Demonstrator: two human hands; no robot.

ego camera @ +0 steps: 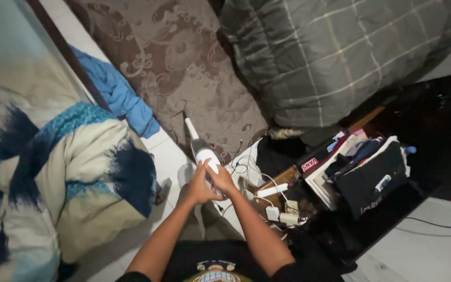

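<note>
Blue and cream fleece, a bundled blanket [53, 172], fills the left edge on the pale tiled floor [168, 162]. Just right of it a bright blue cloth [118, 96] lies crumpled against the edge of a brown patterned rug [184, 62].

At centre, a white handheld vacuum [203, 151] is held low over the floor, its narrow nozzle pointing up toward the rug. The left hand [199, 185] is closed round the lower body of the vacuum from the left. The right hand [223, 180] grips the same body from the right, fingers wrapped over it; the two hands touch.

Right of the hands, a tangle of white cables and chargers [277, 209] lies on the floor. Further right, an open dark storage unit [361, 177] holds folded clothes. Above it rests a grey checked pillow [340, 52].
</note>
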